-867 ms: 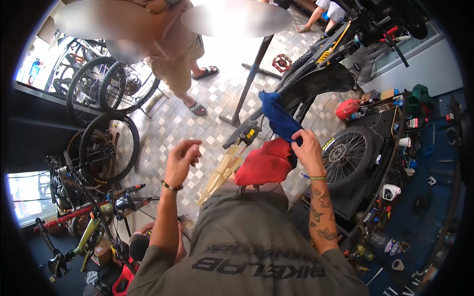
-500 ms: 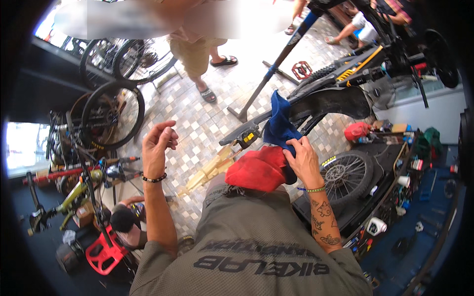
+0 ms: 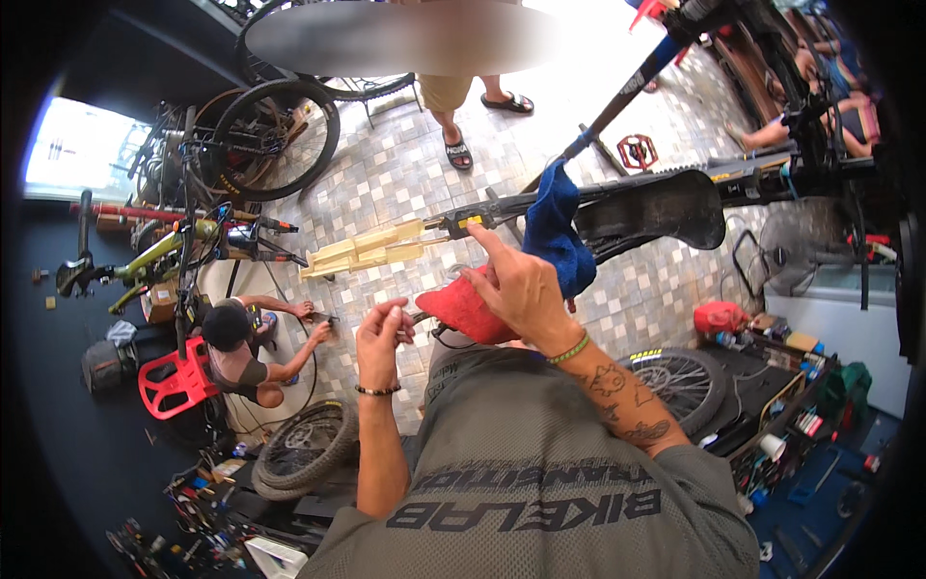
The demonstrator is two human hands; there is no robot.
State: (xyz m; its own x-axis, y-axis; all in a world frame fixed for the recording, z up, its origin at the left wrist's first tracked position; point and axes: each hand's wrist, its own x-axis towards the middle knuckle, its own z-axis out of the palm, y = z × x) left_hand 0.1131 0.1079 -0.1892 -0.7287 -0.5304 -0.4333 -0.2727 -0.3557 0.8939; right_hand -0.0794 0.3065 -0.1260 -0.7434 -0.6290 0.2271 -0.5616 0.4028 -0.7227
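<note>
At the far left, I view a green bicycle frame [image 3: 172, 246] above a red stool [image 3: 177, 378]. Just to the right of the stool, a seated worker [image 3: 230, 333] in a dark cap extends both arms toward the tiled floor [image 3: 371, 207]. A wheel [image 3: 304, 449] lies lower down, nearer to me. A long, pale slatted piece [image 3: 362, 253] spans the centre-left area; its right end meets a black part [image 3: 470, 223] that carries a yellow patch. My left hand [image 3: 384, 338] is raised below the slatted piece, apart from it, with the fingers curled and the thumb close to them; I cannot tell whether anything is pinched between. The black part, the thing nearest to my right index finger, is located at centre, above a red cloth [image 3: 458, 311]. My right hand [image 3: 529, 301] is partly spread: the index finger points at the yellow patch, and the thumb is set apart over the red cloth. I cannot confirm contact with either item. A blue cloth [image 3: 559, 227] hangs just beyond this hand, beside a black curved guard [image 3: 656, 212]. At the right, I view a second wheel [image 3: 680, 381], a white cup [image 3: 772, 446] and a fan [image 3: 786, 256].
</note>
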